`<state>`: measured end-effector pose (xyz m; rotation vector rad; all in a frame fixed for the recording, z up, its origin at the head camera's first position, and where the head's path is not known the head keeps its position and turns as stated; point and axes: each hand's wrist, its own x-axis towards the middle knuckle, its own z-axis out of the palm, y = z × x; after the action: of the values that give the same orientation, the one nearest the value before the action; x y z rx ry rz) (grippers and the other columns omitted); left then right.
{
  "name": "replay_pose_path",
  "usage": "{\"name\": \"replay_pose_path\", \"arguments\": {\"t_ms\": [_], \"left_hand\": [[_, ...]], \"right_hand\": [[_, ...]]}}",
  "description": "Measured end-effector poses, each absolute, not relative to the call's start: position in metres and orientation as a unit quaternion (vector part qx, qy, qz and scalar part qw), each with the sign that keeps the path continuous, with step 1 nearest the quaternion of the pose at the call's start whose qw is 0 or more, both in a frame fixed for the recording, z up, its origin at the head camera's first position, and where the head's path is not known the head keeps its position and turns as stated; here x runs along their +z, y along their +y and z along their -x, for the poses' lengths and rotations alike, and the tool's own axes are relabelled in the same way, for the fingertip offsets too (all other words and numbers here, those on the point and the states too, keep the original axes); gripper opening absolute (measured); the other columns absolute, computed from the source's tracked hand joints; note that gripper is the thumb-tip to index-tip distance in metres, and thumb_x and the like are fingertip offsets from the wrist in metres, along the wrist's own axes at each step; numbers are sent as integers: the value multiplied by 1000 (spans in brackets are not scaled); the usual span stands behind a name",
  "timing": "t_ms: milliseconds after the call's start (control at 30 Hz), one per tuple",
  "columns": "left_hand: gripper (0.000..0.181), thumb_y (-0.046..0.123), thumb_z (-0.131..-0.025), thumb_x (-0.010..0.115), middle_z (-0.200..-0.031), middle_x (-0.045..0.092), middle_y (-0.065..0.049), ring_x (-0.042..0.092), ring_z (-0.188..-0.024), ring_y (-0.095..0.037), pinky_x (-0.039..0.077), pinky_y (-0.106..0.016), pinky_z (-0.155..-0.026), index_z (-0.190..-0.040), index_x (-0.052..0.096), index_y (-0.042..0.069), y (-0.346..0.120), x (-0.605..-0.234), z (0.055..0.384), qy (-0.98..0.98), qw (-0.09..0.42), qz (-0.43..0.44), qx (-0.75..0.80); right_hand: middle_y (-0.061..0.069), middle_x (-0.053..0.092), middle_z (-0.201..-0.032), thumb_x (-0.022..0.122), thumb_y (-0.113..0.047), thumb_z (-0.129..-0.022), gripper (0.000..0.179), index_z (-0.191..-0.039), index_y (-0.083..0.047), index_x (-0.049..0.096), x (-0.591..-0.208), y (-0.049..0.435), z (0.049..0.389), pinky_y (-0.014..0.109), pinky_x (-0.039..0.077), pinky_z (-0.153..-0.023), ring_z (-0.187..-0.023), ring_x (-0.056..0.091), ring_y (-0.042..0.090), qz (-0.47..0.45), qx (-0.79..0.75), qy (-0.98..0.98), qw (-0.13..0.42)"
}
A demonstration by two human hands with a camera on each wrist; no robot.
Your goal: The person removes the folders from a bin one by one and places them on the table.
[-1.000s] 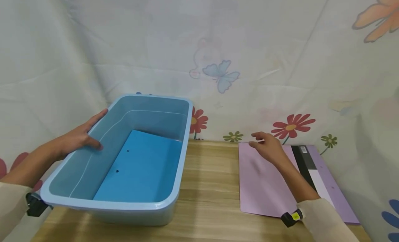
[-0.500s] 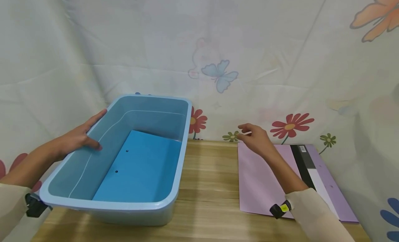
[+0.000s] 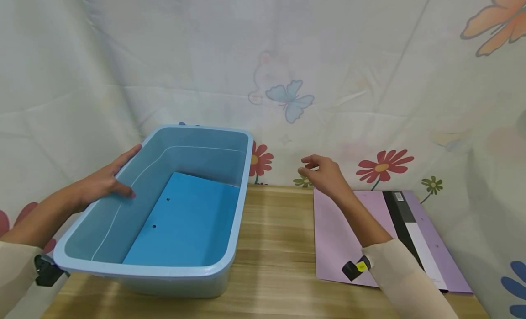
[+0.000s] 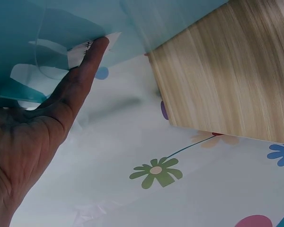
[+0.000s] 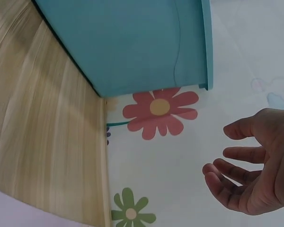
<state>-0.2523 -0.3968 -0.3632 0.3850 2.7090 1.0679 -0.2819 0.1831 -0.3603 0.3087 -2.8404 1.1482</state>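
Observation:
My left hand [image 3: 102, 184] grips the left rim of a light-blue plastic bin [image 3: 243, 195], thumb inside and fingers along the outer wall. In the left wrist view, the fingers [image 4: 80, 85] lie against the bin's outside by a white label. A bright blue folder [image 3: 189, 227] with two small holes lies flat on the bin's bottom. My right hand [image 3: 324, 172] hovers over the table's back edge, fingers loosely curled and holding nothing. Below my right forearm lies a purple folder [image 3: 333, 246], with a black and white strip [image 3: 404, 218] toward its right side.
A wooden table [image 3: 271, 246] bears everything, its surface showing between bin and purple folder. Behind it hangs a pale curtain [image 3: 197, 58] printed with flowers and a butterfly, close to the table's back edge.
My right hand has moved left and slightly up, from above the purple folder to beyond its back left corner. My left hand, the bin and the folders have stayed put.

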Motion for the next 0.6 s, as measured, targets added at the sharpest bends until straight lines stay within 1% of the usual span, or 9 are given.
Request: {"name": "replay_pose_path", "arguments": {"t_ms": [133, 200, 267, 367, 500, 600], "left_hand": [[133, 26, -90, 78, -177, 15, -39, 47, -137, -74, 67, -68, -80, -179, -19, 35, -397, -363, 252, 918, 105, -127, 362], [133, 26, -90, 78, -177, 15, -39, 47, -137, -74, 67, -66, -79, -179, -19, 35, -397, -364, 252, 918, 105, -126, 362], [133, 25, -90, 78, -177, 15, -39, 47, -137, -75, 67, -68, -79, -179, -19, 34, -397, -364, 252, 918, 104, -125, 361], [133, 25, -89, 79, -177, 15, -39, 47, -137, -75, 66, -71, -80, -179, -19, 33, -397, -364, 252, 919, 102, -124, 360], [133, 26, -89, 79, -177, 15, -39, 47, -137, -75, 66, -72, -80, -180, -19, 33, -397, -363, 252, 919, 102, -125, 360], [133, 26, -90, 78, -177, 15, -39, 46, -137, -75, 65, -73, -80, -179, -19, 33, -397, -363, 252, 919, 102, -125, 361]], "right_hand": [[22, 76, -141, 68, -33, -109, 50, -151, -5, 70, -354, 173, 284, 54, 62, -101, -126, 75, 41, -106, 378, -919, 25], [22, 76, -141, 69, -33, -109, 50, -151, -6, 69, -350, 169, 285, 53, 62, -100, -122, 76, 40, -108, 381, -918, 23], [21, 76, -142, 69, -34, -109, 50, -152, -7, 69, -345, 164, 286, 53, 63, -100, -120, 77, 40, -109, 384, -917, 20], [19, 76, -142, 69, -35, -110, 50, -152, -9, 69, -337, 157, 287, 54, 61, -102, -124, 75, 40, -115, 383, -916, 20], [17, 77, -140, 69, -35, -110, 48, -151, -10, 70, -326, 146, 288, 56, 59, -105, -130, 72, 39, -125, 387, -913, 23], [17, 77, -139, 69, -34, -110, 47, -150, -10, 71, -316, 136, 287, 56, 59, -105, -129, 71, 39, -132, 395, -909, 25]]}}
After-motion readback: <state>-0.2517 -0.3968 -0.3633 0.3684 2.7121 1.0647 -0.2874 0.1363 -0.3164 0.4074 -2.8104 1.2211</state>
